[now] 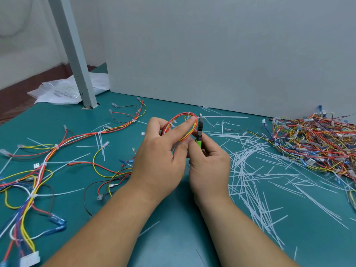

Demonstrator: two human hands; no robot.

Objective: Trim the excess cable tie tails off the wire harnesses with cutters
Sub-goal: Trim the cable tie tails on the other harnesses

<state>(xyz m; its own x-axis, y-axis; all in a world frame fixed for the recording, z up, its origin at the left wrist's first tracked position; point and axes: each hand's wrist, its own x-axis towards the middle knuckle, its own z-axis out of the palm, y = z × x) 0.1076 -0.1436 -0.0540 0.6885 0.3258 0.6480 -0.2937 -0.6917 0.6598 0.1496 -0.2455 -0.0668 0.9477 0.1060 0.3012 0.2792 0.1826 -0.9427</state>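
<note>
Two hands meet above the teal table (173, 218): your left grip (159, 157) pinches a looped red, orange and yellow wire harness (174, 118), your right grip (210, 166) wraps green-handled cutters (199, 132), apparently at its white tie tail (223, 117).

Teal table (173, 237), red, orange and yellow wire loop (181, 122), green-handled cutters (199, 135), white tie tails (250, 170)

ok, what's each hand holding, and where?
Left hand pinches the coiled harness at the loop's top right, beside a cable tie. Right hand grips the cutters by their green handles, blades pointing up next to that tie.
</note>
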